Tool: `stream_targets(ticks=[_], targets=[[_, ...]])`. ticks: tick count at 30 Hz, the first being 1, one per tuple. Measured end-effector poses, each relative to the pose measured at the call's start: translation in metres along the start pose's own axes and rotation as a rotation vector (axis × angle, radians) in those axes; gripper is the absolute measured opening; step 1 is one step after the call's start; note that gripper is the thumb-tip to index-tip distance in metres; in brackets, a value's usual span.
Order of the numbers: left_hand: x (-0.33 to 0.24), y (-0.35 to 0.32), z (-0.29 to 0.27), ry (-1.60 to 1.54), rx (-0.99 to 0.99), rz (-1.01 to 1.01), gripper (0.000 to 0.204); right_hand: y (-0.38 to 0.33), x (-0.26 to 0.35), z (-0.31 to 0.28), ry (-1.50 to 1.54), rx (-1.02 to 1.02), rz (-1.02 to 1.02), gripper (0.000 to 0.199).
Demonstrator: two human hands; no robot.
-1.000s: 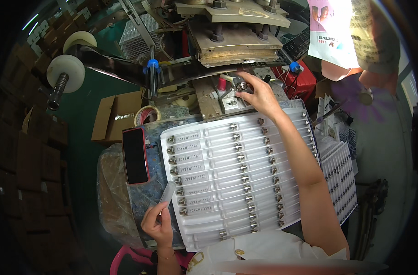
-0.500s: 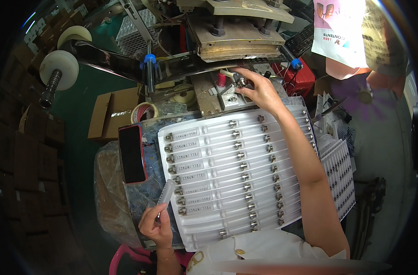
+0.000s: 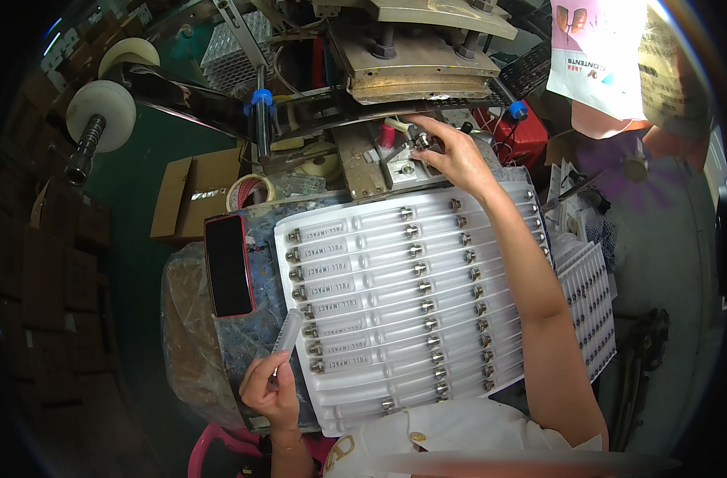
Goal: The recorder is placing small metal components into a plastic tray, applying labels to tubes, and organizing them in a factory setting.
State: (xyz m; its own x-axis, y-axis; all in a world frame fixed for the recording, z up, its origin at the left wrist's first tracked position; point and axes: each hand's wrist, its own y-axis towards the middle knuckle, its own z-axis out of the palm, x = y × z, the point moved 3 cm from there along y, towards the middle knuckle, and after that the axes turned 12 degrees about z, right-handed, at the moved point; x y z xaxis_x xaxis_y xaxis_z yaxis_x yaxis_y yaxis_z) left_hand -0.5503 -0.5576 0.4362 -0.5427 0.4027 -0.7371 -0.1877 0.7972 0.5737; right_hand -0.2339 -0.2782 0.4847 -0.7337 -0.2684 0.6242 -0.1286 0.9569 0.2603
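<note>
Clear tube (image 3: pixel 287 334) gripped between left-hand fingers (image 3: pixel 261 374).

Red-cased phone (image 3: pixel 227 264) lying flat at nine o'clock on the plastic-wrapped bench (image 3: pixel 190 319). Tape roll (image 3: pixel 248 191) and open cardboard box (image 3: pixel 190 191) at ten o'clock. White rollers (image 3: pixel 101 115) at upper left. Red box (image 3: pixel 524 135) at one o'clock. Second tray of small parts (image 3: pixel 590 299) at three o'clock.
</note>
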Motion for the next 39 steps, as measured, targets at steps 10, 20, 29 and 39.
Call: stream_targets(ticks=[10, 20, 29, 39], targets=[[0.001, 0.003, -0.009, -0.214, -0.043, -0.347, 0.034, -0.082, 0.032, -0.044, -0.133, -0.131, -0.043, 0.068], [-0.009, -0.031, -0.003, -0.045, 0.506, -0.133, 0.033, -0.282, 0.122, 0.049, 0.009, 0.54, -0.457, 0.042], [-0.042, -0.03, -0.01, 0.033, 0.295, 0.031, 0.036, -0.261, 0.124, 0.043, 0.271, 0.438, -0.306, 0.035], [-0.057, 0.067, 0.087, -0.273, 0.526, 0.167, 0.035, -0.172, 0.067, -0.028, 0.558, 0.384, -0.128, 0.04]])
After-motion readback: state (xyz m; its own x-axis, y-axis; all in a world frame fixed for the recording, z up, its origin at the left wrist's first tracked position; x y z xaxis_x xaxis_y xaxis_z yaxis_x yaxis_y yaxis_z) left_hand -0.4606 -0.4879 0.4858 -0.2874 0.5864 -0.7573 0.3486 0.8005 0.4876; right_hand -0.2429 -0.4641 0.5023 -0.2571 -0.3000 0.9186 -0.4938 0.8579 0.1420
